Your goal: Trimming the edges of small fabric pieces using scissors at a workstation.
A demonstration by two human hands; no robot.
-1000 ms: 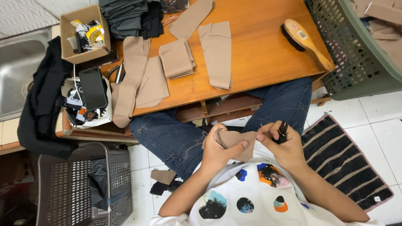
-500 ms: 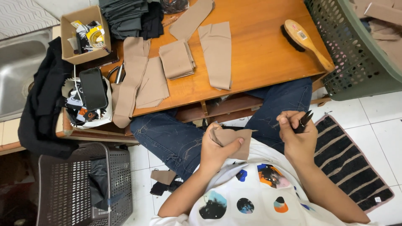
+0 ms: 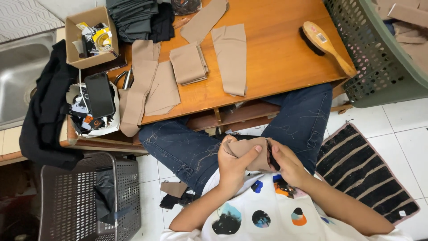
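Over my lap, my left hand (image 3: 234, 168) grips a tan fabric piece (image 3: 248, 148), thumb on top and fingers wrapped under it. My right hand (image 3: 289, 166) presses against the fabric's right edge. It is closed on small black snips (image 3: 270, 159), which are mostly hidden between the fingers and the cloth. Both hands hover above my blue jeans (image 3: 187, 147), in front of the low wooden table (image 3: 276, 58).
On the table lie several tan fabric pieces (image 3: 229, 56), a folded tan stack (image 3: 188, 64), dark cloth (image 3: 133, 18) and a wooden brush (image 3: 325, 44). A cardboard box (image 3: 89, 38) and a phone (image 3: 99, 94) sit left. A green basket (image 3: 379, 58) stands right, a grey basket (image 3: 89, 196) lower left, a striped mat (image 3: 365, 174) right.
My right hand, which had pulled away to the right with the snips, has come back to the fabric's edge. My left hand has bunched the cloth tighter.
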